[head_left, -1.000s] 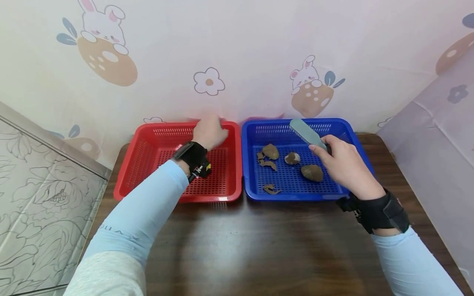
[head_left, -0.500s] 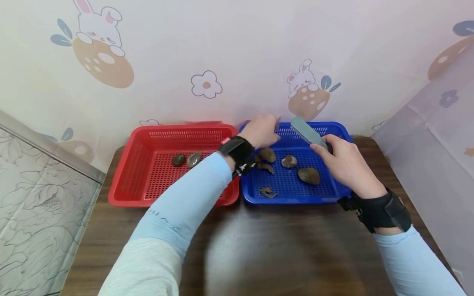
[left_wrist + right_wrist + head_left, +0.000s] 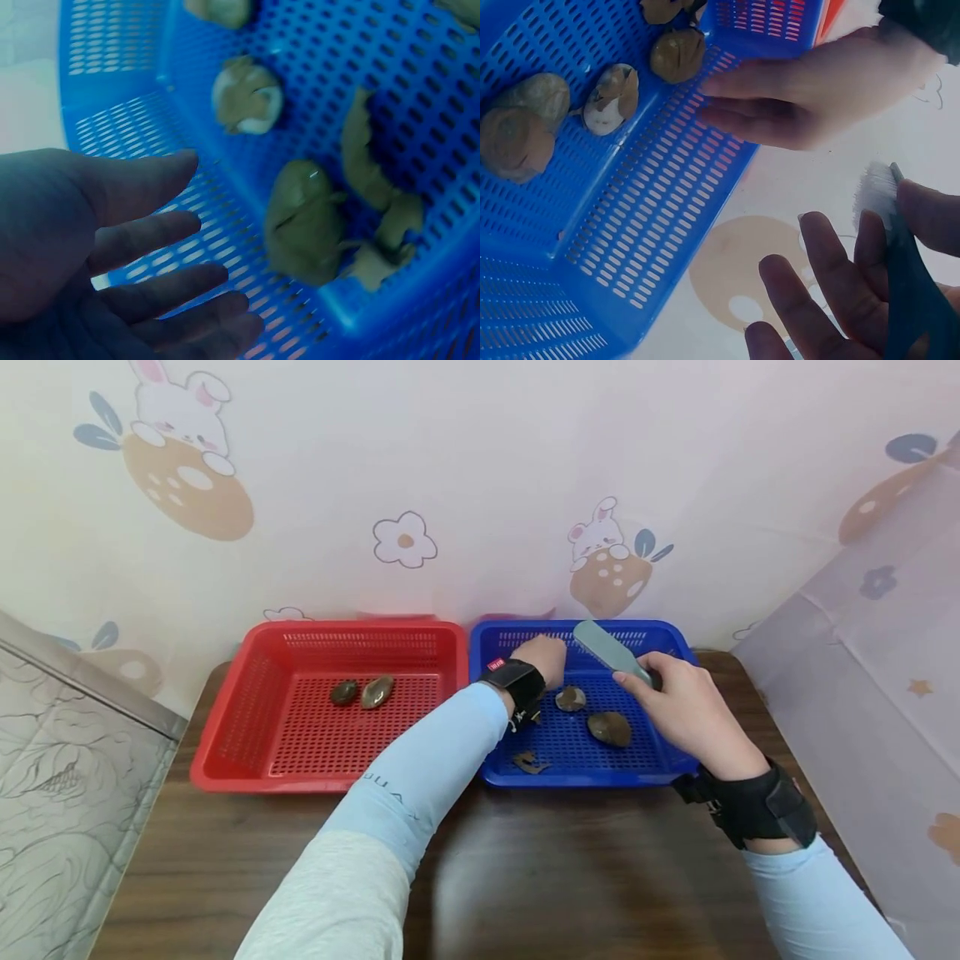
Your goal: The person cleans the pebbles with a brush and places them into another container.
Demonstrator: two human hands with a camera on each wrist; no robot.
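My left hand [image 3: 546, 657] reaches down into the blue basket [image 3: 585, 780], fingers extended and apart. In the left wrist view they hover beside a mud-coated stone [image 3: 304, 225], not touching it; the hand hides this stone in the head view. Strips of brown clay [image 3: 364, 154] lie next to that stone. My right hand [image 3: 693, 706] holds a grey-green brush [image 3: 609, 650] over the basket's right side, its white bristles [image 3: 875, 196] showing in the right wrist view. Below it are a white stone patched with mud [image 3: 571, 698] and a larger brown stone [image 3: 610, 728].
The red basket [image 3: 315, 783] stands left of the blue one, with a dark stone [image 3: 344, 692] and a brownish stone [image 3: 377, 692] inside. Clay scraps [image 3: 530, 763] lie near the blue basket's front. Both baskets stand on a wooden table [image 3: 525, 868] against a patterned wall [image 3: 480, 460].
My left hand has moved right, from above the red basket to inside the blue one, uncovering the two stones in the red basket. The right hand keeps hold of the brush, nearly still.
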